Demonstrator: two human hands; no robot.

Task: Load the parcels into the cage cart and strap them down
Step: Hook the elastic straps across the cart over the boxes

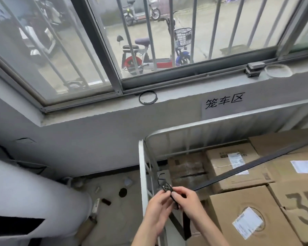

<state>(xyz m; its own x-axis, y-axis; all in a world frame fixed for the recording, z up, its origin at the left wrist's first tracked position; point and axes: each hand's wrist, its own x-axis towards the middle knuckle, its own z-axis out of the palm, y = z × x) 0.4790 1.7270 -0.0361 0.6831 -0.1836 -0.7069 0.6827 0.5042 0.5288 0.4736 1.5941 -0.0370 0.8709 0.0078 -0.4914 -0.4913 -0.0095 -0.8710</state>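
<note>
A white metal cage cart (143,167) stands under the window, filled with several cardboard parcels (242,215) that bear white labels. A black strap (242,166) runs diagonally across the tops of the boxes from the upper right down to the cart's near left corner. At that corner my left hand (158,206) and my right hand (188,199) both pinch the strap's end, where a black hook with stitched webbing (165,186) sits by the cart's bars. A loop of strap hangs below my hands.
A grey concrete wall with a paper sign (224,102) rises behind the cart. The window sill holds a black ring (148,97) and a small dark block (254,69). A large white-wrapped roll (34,201) lies at left, with small debris on the floor.
</note>
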